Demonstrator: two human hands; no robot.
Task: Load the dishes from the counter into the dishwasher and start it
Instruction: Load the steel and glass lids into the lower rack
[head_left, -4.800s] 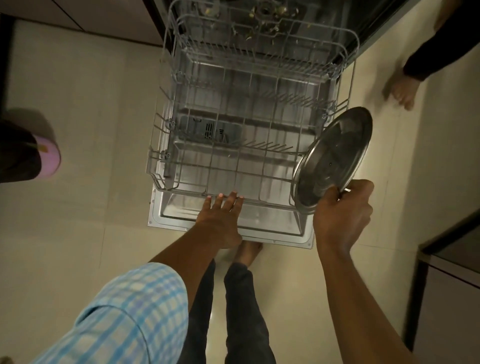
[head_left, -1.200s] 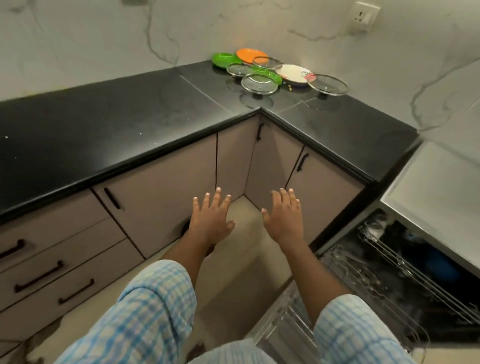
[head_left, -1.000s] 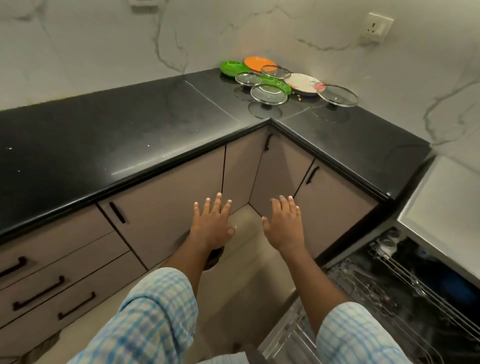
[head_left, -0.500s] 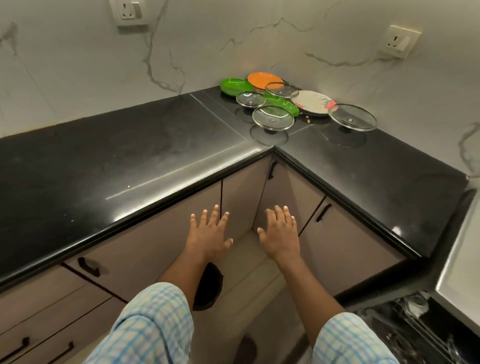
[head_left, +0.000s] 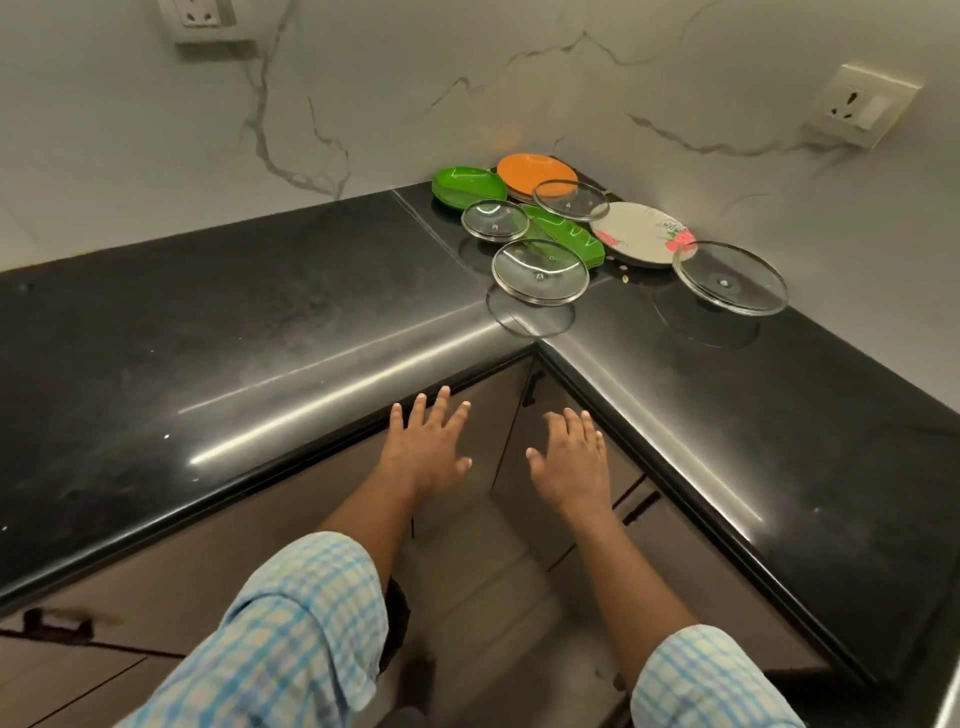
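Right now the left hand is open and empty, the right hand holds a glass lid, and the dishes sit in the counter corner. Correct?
One error: the head view shows the right hand open and empty too, like the left hand. The glass lids lie with the dishes in the counter corner.

My only view comes from the camera on my head. It faces forward and steeply down, straight into the inner corner of the black counter (head_left: 260, 338). The counter's two runs spread from that corner to the left and right edges of the frame, bowed by the wide lens. The marble wall (head_left: 130, 130) fills the top, behind the counter. My left hand (head_left: 426, 447) and right hand (head_left: 571, 462) sit closer, just in front of the counter's edge, and my checked sleeves (head_left: 301, 623) are nearest, at the bottom.
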